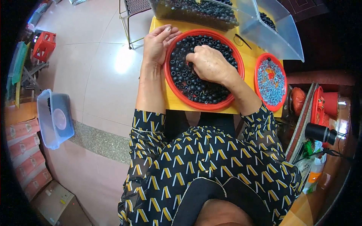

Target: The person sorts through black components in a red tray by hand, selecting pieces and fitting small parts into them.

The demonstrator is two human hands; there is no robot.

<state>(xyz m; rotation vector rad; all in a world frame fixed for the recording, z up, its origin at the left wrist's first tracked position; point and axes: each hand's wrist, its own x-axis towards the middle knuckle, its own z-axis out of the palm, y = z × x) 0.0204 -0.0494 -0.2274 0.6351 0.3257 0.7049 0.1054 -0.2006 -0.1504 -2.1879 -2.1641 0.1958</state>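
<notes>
A round red tray [175, 96] sits on the yellow table, filled with small black round pieces [196, 81], many with a hole in the top. My right hand [211, 64] is over the middle of it, fingers curled down among the pieces. Its fingertips are partly hidden, so what they pinch cannot be made out. Beside the tray's left rim, my left hand [160, 43] is turned palm inward with its fingers loosely stretched and nothing visible in them. To the right, a smaller red tray [257, 84] holds many small shiny, silvery clear pieces [272, 92].
Clear plastic bins [277, 41] with black pieces stand along the table's far edge. A thin dark tool [243, 40] lies on the yellow table [250, 52]. A bluish tub [56, 120] is on the floor at left, near a red stool [44, 46]. A cluttered shelf stands at right.
</notes>
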